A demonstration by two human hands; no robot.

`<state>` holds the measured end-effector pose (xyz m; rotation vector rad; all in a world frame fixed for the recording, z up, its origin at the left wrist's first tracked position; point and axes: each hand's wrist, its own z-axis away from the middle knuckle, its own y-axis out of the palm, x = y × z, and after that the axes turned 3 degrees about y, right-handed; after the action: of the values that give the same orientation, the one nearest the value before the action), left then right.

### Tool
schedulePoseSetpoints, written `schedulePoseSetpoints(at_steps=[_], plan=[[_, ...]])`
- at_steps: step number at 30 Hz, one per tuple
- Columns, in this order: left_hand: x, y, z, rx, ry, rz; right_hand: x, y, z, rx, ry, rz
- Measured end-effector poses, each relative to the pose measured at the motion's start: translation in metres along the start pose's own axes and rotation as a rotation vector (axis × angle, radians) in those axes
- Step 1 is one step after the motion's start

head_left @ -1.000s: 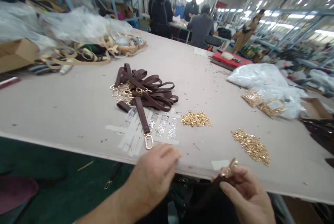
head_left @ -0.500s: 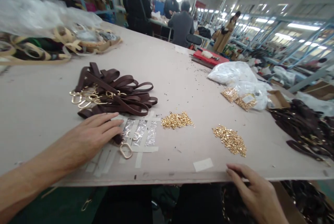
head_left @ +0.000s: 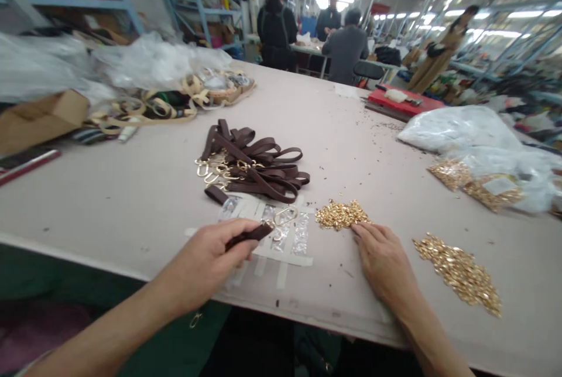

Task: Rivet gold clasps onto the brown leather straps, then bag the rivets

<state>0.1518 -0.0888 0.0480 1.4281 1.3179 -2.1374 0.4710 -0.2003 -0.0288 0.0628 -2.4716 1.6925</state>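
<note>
My left hand (head_left: 223, 254) is closed around a dark brown leather strap (head_left: 250, 237), pinched between thumb and fingers. From its end, a gold-coloured metal clasp (head_left: 284, 216) sticks out over small clear bags (head_left: 301, 233) taped to the table. My right hand (head_left: 380, 251) touches the near right edge of a pile of small gold metal pieces (head_left: 340, 213). Its fingers are drawn together, and whatever is at the fingertips is too small to make out. Behind my left hand lies a heap of brown leather straps (head_left: 263, 160) with gold clasps.
A second pile of gold pieces (head_left: 459, 271) lies to the right. Plastic bags of gold pieces (head_left: 494, 189) and a red board (head_left: 404, 102) sit farther back. At far left are a cardboard box (head_left: 41, 119) and beige straps (head_left: 153, 110). Several people stand or sit beyond the table.
My left hand has lifted the strap it was resting on and now grips it. From the table's front edge, my right hand has moved forward to the nearer gold pile. The view has turned left.
</note>
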Motion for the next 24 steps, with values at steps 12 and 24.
schedulePoseSetpoints(at_steps=[12,24], plan=[[-0.015,0.094,0.027,0.135,-0.275,0.980,0.080,-0.032,0.036,0.219,0.741,-1.286],[-0.033,0.108,0.042,0.185,-0.144,0.813,0.102,-0.033,0.055,0.355,0.849,-1.486]])
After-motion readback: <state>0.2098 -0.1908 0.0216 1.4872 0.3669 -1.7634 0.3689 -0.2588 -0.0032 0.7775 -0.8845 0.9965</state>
